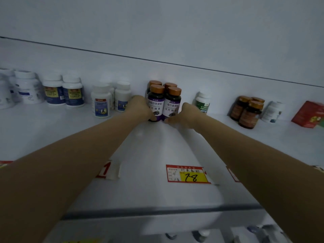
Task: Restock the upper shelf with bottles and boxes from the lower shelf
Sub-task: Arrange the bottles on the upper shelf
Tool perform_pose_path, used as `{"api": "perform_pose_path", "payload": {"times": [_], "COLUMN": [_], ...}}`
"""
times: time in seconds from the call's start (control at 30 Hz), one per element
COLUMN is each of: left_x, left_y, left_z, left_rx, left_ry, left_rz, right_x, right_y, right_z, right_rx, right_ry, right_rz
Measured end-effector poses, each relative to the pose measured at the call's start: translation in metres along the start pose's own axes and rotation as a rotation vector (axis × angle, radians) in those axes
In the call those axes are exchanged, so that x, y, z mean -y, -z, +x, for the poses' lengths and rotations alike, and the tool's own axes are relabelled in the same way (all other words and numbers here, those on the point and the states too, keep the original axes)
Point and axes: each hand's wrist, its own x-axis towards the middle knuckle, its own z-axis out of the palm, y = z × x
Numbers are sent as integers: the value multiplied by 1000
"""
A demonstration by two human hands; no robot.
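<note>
Two dark bottles with purple labels and copper caps stand side by side near the back of the white upper shelf [154,148]. My left hand [142,107] wraps the left side of the left bottle [156,99], thumb at its base. My right hand [185,113] holds the right bottle [172,102] from the right, with the thumb at the bottle's foot. Behind them stand two more bottles of the same kind [170,85], against the back wall. Blurred items on the lower shelf [201,235] show at the bottom edge.
Left of my hands stand white bottles [102,102] and blue-labelled bottles [72,92]. To the right are a green-labelled white bottle [203,100], brown bottles [249,113] and a red box [308,114]. A yellow price tag [188,173] marks the shelf front.
</note>
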Motion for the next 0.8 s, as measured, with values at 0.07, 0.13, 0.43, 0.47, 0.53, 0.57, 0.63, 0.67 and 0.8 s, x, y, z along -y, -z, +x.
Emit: {"api": "perform_pose_path", "payload": {"times": [0.07, 0.13, 0.43, 0.47, 0.53, 0.57, 0.63, 0.67, 0.8], "left_x": [-4, -10, -58, -64, -78, -85, -99, -107, -140], "left_y": [6, 11, -9, -16, -32, -40, -57, -67, -113], "left_z": [-13, -32, -134, -150, -182, -200, -234, -251, -309], "left_rx": [27, 36, 99, 104, 105, 100, 83, 73, 93], "left_ry": [-36, -84, -206, -207, -221, -231, -261, -282, -362], "left_rz": [79, 187, 440, 441, 431, 421, 387, 365, 276], "right_x": [-1, -3, -42, -53, -76, -89, -117, -132, -195], "right_y": [10, 21, 74, 80, 91, 97, 107, 112, 130], "right_z": [-17, -38, -150, -165, -194, -209, -240, -256, -316], "right_rx": [2, 48, 80, 73, 53, 43, 19, 2, -48], "right_ry": [5, 4, 98, 98, 98, 97, 90, 84, 29], "right_rz": [-143, -281, -553, -555, -553, -547, -529, -515, -447]}}
